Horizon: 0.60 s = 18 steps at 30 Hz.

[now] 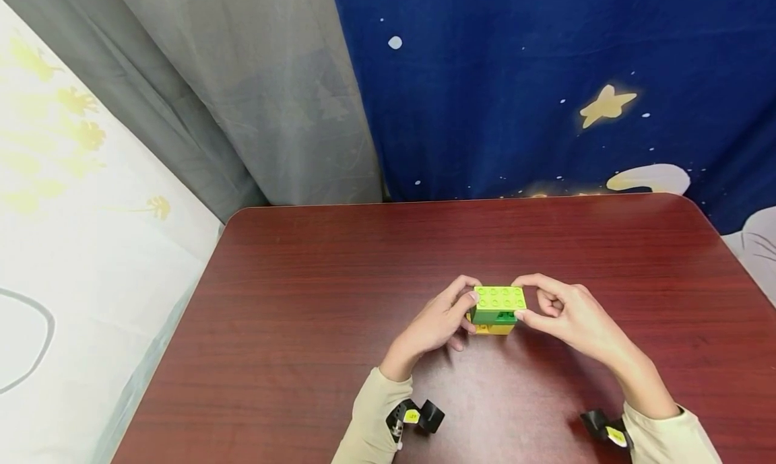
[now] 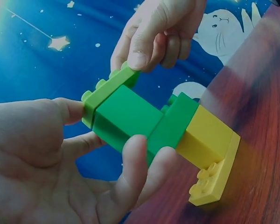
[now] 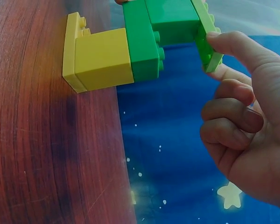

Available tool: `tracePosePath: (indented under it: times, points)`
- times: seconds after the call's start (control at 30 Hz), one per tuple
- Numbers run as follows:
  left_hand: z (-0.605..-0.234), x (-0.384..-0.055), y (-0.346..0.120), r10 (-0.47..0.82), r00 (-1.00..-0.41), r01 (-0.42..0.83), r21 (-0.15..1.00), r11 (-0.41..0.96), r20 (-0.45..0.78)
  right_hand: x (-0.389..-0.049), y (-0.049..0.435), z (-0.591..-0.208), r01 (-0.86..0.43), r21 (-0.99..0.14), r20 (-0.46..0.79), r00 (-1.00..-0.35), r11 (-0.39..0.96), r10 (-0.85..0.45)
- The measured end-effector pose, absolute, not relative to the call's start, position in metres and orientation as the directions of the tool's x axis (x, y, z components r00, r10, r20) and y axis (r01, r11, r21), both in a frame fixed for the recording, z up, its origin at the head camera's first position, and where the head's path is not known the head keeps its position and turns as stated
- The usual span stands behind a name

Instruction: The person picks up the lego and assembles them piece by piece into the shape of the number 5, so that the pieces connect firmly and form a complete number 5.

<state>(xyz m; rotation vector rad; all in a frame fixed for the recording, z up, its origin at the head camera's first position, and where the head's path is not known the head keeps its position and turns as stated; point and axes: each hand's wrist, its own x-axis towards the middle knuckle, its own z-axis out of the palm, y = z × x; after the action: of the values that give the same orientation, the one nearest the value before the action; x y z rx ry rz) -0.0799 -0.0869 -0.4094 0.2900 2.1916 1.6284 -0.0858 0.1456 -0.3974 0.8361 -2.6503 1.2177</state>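
Observation:
A stack of toy building bricks stands on the table, yellow at the bottom and green above. Its top is a flat light green brick [image 1: 500,297] with studs, which overhangs the green block [image 2: 126,116] beneath it. Lower down come another green brick [image 3: 142,42], a yellow block [image 3: 102,60] and a flat yellow brick [image 2: 217,179]. My right hand [image 1: 572,316] pinches the right end of the light green brick between thumb and forefinger, its other fingers curled in. My left hand [image 1: 433,322] holds the stack's left side, thumb at the light green brick, other fingers bent around the green bricks.
The reddish-brown wooden table [image 1: 303,302] extends around the stack. Behind it hang a blue curtain [image 1: 485,114] with stars and a grey curtain [image 1: 273,114]. Each sleeve carries a black wrist camera [image 1: 418,415] close above the table.

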Motion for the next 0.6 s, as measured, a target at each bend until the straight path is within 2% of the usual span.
tracePosePath:
  times: [0.17,0.37,0.6]
  points:
    - [-0.4072,-0.0785,-0.0864,0.376,-0.910,-0.057,0.950,0.306,-0.175,-0.0856,0.1455,-0.3982,-0.520,-0.681,0.311,-0.843,0.516,-0.439]
    - [-0.4078,-0.0792,-0.0858,0.411,-0.901,-0.063,0.981,0.183,-0.135,-0.0860,0.1460,-0.3993,-0.519,-0.674,0.311,-0.845,0.526,-0.436]
    - [-0.4083,-0.0804,-0.0866,0.439,-0.893,-0.041,0.989,0.141,-0.099,-0.0854,0.1463,-0.3995,-0.520,-0.680,0.314,-0.844,0.517,-0.435]
